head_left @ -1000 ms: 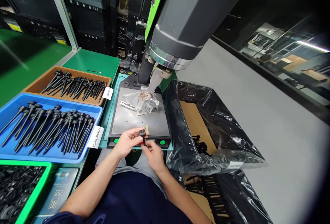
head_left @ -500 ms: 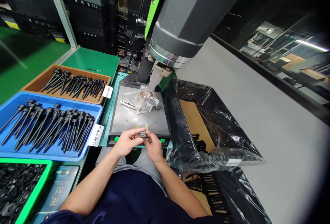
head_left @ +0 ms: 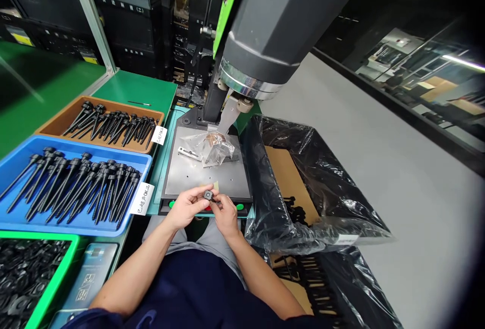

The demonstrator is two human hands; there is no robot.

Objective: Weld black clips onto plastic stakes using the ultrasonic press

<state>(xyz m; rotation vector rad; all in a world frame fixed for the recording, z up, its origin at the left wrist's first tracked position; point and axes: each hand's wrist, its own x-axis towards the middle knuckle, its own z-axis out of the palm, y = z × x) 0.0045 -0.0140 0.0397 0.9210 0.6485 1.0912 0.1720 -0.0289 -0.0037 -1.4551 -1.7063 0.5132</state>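
A small black part with a round notched head (head_left: 208, 195) is held at the front edge of the machine's metal base. Its head faces up, and whatever lies below it is hidden by the fingers. My left hand (head_left: 188, 207) pinches it from the left between thumb and fingers. From the right, the fingertips of my right hand (head_left: 225, 214) close on the same part. Just beyond the hands, a clear plastic-wrapped piece (head_left: 217, 151) lies on the metal plate (head_left: 197, 182), under the machine's metal tool tip (head_left: 228, 114).
At left, a brown tray (head_left: 49, 124) and a blue tray (head_left: 113, 230) hold black screw-like parts; a green bin (head_left: 49, 288) holds black rings. A box lined with black plastic (head_left: 326, 162) stands right. The dark machine head (head_left: 261, 41) hangs over the plate.
The black part has tilted and shifted slightly left in my fingers, its head turning more upward. Both hands keep nearly the same place.
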